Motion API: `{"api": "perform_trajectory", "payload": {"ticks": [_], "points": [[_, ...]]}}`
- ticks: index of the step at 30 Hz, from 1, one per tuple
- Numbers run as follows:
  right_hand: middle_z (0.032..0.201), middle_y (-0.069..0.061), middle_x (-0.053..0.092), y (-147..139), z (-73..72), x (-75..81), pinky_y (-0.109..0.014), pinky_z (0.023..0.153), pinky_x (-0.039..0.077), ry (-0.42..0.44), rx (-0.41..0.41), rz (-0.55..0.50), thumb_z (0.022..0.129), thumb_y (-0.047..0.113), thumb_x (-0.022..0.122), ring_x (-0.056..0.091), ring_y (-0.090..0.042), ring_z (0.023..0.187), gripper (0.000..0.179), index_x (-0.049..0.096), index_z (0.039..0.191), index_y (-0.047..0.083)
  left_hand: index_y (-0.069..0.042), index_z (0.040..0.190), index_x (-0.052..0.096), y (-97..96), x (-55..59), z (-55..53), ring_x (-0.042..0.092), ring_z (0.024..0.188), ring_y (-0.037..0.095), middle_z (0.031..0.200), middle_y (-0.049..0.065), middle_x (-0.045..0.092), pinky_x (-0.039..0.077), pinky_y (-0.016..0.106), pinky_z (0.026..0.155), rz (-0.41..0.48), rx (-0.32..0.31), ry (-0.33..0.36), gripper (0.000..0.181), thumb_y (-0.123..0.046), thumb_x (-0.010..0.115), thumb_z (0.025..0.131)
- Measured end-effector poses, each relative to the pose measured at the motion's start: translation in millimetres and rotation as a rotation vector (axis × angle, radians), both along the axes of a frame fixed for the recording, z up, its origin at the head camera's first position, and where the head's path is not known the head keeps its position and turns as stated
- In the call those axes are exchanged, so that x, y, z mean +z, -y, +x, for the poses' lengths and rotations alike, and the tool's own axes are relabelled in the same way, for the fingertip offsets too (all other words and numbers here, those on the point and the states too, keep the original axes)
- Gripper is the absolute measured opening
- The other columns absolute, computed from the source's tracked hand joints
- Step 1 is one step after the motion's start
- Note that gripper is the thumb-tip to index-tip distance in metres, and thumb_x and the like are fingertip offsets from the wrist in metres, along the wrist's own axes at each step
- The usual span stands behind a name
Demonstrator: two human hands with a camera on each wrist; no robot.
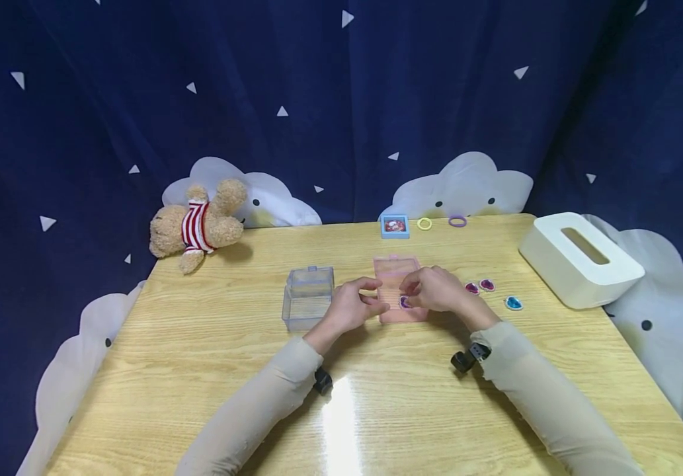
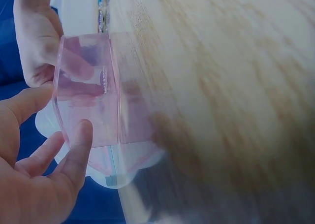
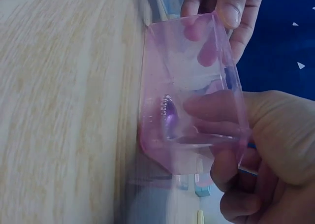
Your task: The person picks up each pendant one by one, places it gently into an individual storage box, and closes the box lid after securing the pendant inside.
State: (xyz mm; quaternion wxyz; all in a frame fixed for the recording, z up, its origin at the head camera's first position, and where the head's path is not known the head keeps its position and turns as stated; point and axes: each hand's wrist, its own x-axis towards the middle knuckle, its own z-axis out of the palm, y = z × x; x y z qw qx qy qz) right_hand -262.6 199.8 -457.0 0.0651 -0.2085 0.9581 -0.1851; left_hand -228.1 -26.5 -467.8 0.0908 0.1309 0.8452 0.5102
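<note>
A pink see-through box stands on the table between the two hands, with a purple heart-shaped gem edged in small beads on its floor. My left hand is at the box's left side, its fingers spread and its fingertips right at the wall and rim. Over the right part of the box, my right hand reaches in with bent fingers. Inside the box, a fingertip shows just above the gem, with a small gap between them. Other fingers of that hand stay outside the wall.
A clear bluish box stands to the left. Two dark pink gems and a blue gem lie right, before a white tissue box. Farther back are a blue square frame, yellow ring, purple ring and teddy bear.
</note>
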Motion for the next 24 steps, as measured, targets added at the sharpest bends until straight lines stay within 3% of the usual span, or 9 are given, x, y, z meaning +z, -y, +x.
{"api": "perform_trajectory", "payload": {"ticks": [12, 19, 24], "points": [[0.097, 0.000, 0.077, -13.5, -2.2, 10.3, -0.044, 0.088, 0.053, -0.025, -0.017, -0.163, 0.084, 0.019, 0.077, 0.071, -0.026, 0.097, 0.022, 0.076, 0.105, 0.013, -0.007, 0.130, 0.064, -0.4, 0.9, -0.3, 0.075, 0.095, 0.021, 0.130, 0.011, 0.068, 0.060, 0.024, 0.069, -0.018, 0.004, -0.001, 0.051, -0.020, 0.081, 0.083], [0.092, 0.000, 0.076, -27.0, -3.0, 19.5, -0.030, 0.070, 0.048, -0.071, -0.047, -0.221, 0.086, 0.022, 0.076, 0.063, -0.017, 0.080, 0.021, 0.075, 0.105, 0.012, -0.007, 0.130, 0.064, -0.6, 1.5, 0.0, 0.074, 0.096, 0.021, 0.130, 0.010, 0.068, 0.059, 0.024, 0.069, -0.035, 0.008, 0.000, 0.052, -0.022, 0.082, 0.083], [0.093, 0.000, 0.076, -37.6, -2.2, 27.5, -0.029, 0.067, 0.047, -0.076, -0.093, -0.225, 0.089, 0.023, 0.074, 0.059, -0.015, 0.075, 0.020, 0.075, 0.106, 0.012, -0.008, 0.131, 0.064, -0.5, 2.5, 0.9, 0.074, 0.097, 0.021, 0.131, 0.010, 0.067, 0.059, 0.024, 0.069, -0.043, 0.007, 0.001, 0.052, -0.023, 0.081, 0.084]]}}
